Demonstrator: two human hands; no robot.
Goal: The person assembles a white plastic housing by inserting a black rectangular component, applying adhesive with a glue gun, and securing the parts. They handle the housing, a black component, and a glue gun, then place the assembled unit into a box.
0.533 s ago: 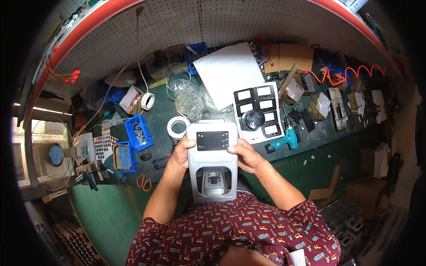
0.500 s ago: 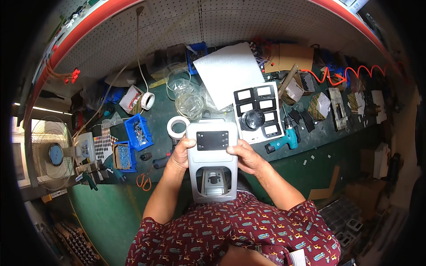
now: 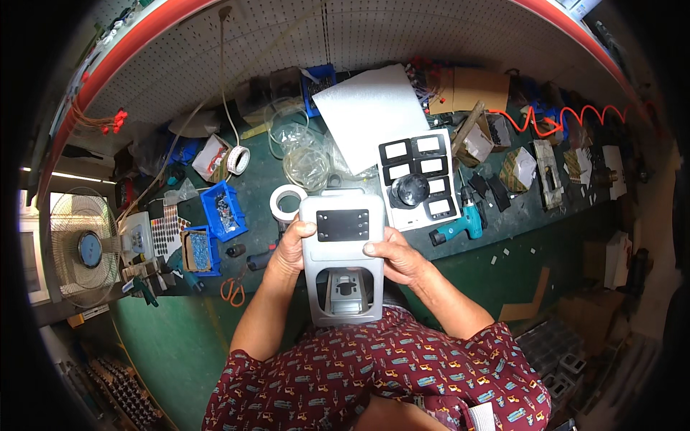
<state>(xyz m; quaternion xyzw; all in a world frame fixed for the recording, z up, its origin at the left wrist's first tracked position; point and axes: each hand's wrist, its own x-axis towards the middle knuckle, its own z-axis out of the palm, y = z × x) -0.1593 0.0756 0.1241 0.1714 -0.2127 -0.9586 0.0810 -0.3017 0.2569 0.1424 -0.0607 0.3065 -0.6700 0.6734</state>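
Observation:
Between my two hands is a light grey device housing (image 3: 343,256) with rounded corners. A black panel (image 3: 343,225) is set in its upper part, and a large cut-out below shows a metal bracket (image 3: 346,291) inside. My left hand (image 3: 291,248) grips the left side, thumb on the front face. On the right edge my right hand (image 3: 395,256) closes round the side, its thumb lying just below the panel. The fingers behind the housing are hidden. The housing's lower end is close to my shirt, its top end over the bench edge.
A white sheet with black-framed panels (image 3: 439,167) and a dark round object (image 3: 410,191) lies beyond my right hand, next to a teal cordless drill (image 3: 463,221). White tape (image 3: 288,202), blue parts bins (image 3: 223,210) and orange-handled scissors (image 3: 233,292) are to the left.
The housing has shifted very slightly upward and tilted a little in my hands. My right thumb sits slightly lower on its face. Both hands keep their grip.

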